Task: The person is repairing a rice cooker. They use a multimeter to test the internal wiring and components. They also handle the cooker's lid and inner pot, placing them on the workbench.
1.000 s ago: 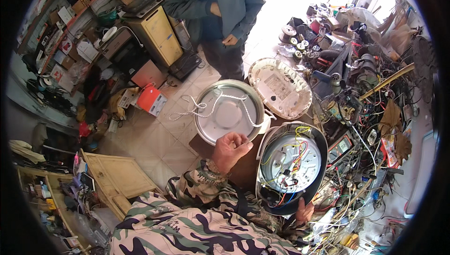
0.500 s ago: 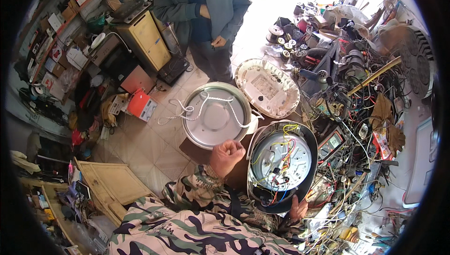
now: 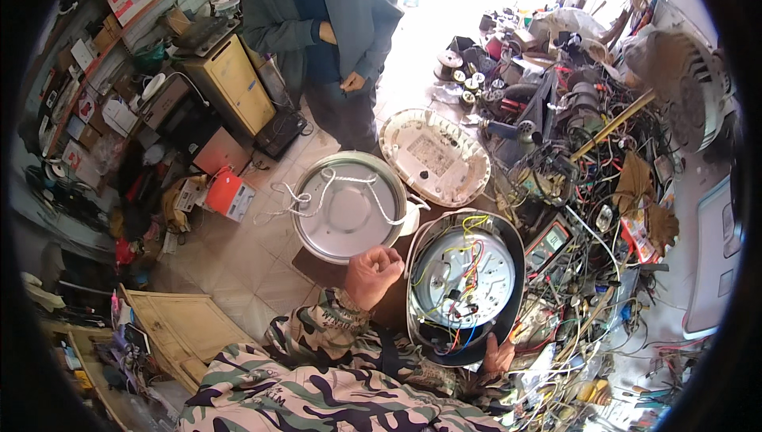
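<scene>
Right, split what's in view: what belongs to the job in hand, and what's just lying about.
Job in hand:
open oval appliance base, right hand at its rim
metal disc and coloured wires inside it
probably the off-white oval cover and round metal pan

Apparently just lying about:
spools
orange-and-white box
yellow cabinet

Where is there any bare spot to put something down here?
The widest bare patch is tiled floor, between the silver pot, the orange-and-white box and the wooden panel. A narrow brown surface shows between the left hand and the wired appliance. The right side is crowded with heaped wires and parts.
</scene>
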Available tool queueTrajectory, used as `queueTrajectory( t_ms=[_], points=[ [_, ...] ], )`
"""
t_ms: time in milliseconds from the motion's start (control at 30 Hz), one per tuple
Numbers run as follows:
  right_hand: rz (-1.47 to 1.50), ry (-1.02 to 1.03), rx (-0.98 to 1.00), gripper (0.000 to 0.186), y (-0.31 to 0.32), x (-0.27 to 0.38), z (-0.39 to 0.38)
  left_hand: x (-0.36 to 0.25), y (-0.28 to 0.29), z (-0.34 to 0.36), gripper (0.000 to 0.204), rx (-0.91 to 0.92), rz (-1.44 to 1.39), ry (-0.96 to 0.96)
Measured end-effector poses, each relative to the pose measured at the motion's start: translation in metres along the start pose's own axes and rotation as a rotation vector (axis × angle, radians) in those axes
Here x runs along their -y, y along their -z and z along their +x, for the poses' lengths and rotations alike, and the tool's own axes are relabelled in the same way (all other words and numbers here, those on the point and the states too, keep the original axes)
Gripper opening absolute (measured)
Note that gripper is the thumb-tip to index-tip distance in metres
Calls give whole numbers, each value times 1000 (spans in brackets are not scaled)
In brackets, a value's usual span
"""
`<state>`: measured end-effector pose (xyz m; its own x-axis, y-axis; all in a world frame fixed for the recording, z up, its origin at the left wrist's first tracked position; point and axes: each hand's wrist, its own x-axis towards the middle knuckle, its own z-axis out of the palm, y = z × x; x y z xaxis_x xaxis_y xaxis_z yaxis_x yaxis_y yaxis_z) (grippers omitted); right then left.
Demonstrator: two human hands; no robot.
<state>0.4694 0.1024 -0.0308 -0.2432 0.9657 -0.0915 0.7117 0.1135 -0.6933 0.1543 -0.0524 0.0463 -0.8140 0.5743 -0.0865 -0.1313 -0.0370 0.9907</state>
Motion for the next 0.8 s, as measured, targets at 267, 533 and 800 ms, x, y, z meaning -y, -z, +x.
queueTrajectory(
  t_ms=[267,533,800],
  points=[
    [19,1,88,44,4,11,0,50,-10,-64,13,177,38,193],
    [27,-38,134,54,-2,-16,5,41,-7,-54,28,187,74,190],
    [58,29,73,48,-1,-14,4,48,-5,-57,30,189,81,228]
  ],
)
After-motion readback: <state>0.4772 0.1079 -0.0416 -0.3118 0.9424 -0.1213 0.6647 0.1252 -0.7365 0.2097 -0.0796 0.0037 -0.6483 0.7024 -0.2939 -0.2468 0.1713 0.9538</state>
